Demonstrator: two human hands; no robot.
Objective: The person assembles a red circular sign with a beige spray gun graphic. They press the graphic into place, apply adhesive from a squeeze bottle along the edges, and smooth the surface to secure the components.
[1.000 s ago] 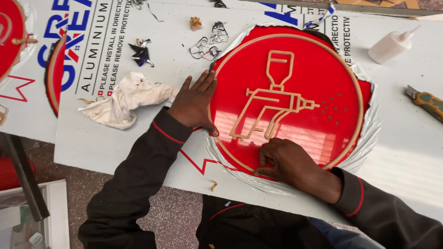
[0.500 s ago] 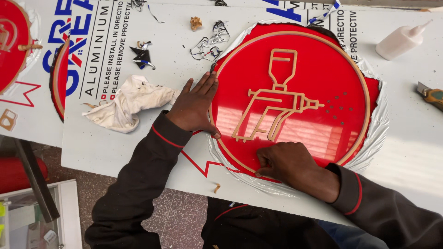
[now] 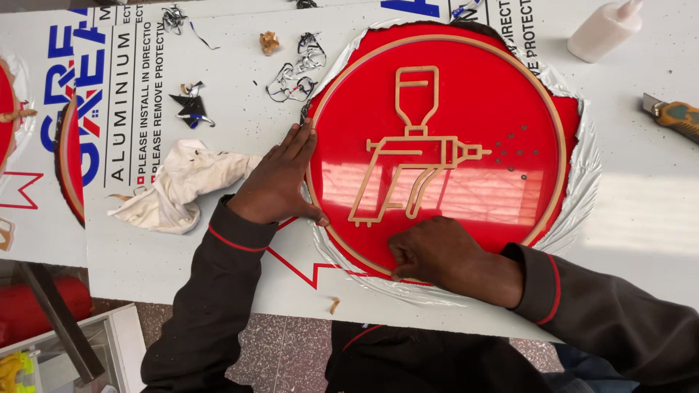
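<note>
**At the disc's lower rim: right fingertips on the edge, left palm bracing the side**

On the white printed sheet (image 3: 218, 276) lies a round red disc (image 3: 466, 196) with a tan ring at its rim and a tan spray-gun outline at its centre. Clear film (image 3: 582, 182) is peeled back around the disc's edge.

Right hand (image 3: 444, 255): fingers curled closed, tips pressed at the disc's lower-left rim. Whether they pinch film or only press cannot be told. The disc extends up and to the right from these fingertips.

Left hand (image 3: 280, 182): fingers open and flat, tips touching the disc's left edge, palm on the sheet. The disc lies to this hand's right.

The right hand is nearer the lower rim. Nearby: a crumpled rag (image 3: 182, 185) just left of the left hand; a white squeeze bottle (image 3: 604, 29) and a utility knife (image 3: 673, 115) well apart, upper right; film scraps (image 3: 295, 73) above.
</note>
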